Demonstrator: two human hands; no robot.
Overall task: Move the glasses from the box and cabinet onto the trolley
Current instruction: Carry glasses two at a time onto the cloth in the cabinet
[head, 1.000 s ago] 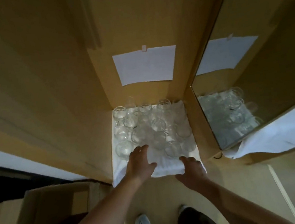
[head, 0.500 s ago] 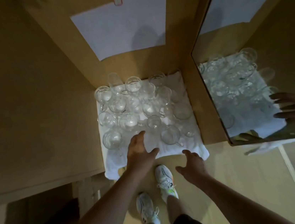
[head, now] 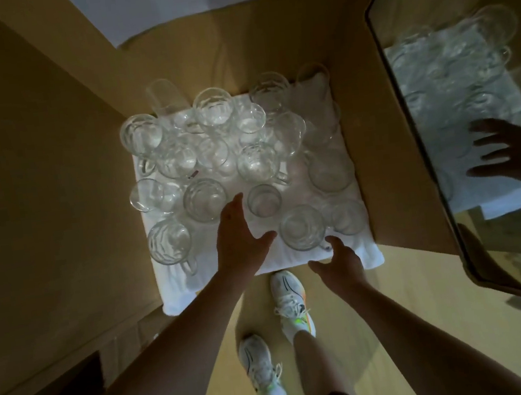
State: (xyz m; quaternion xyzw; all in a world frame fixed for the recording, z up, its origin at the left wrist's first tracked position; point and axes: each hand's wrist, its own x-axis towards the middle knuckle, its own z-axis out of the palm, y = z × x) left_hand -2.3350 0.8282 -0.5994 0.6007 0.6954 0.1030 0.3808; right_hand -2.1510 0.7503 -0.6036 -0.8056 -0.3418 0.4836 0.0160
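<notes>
Clear drinking glasses (head: 215,157) crowded on a white folded cloth (head: 279,257) inside the tan wooden cabinet (head: 51,157). Left hand (head: 238,242) spread flat, empty, fingertips between two front glasses. Right hand (head: 339,261) loosely spread, empty, beside a front glass.

Head view, steeply downward (close), over glasses (head: 215,157)

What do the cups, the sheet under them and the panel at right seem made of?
Cups: clear glass, see-through with bright rims. Sheet: white cloth, probably a towel, soft and wrinkled at its edge. Panel: a glossy surface, likely mirror or glass, reflecting cups and a hand.
</notes>
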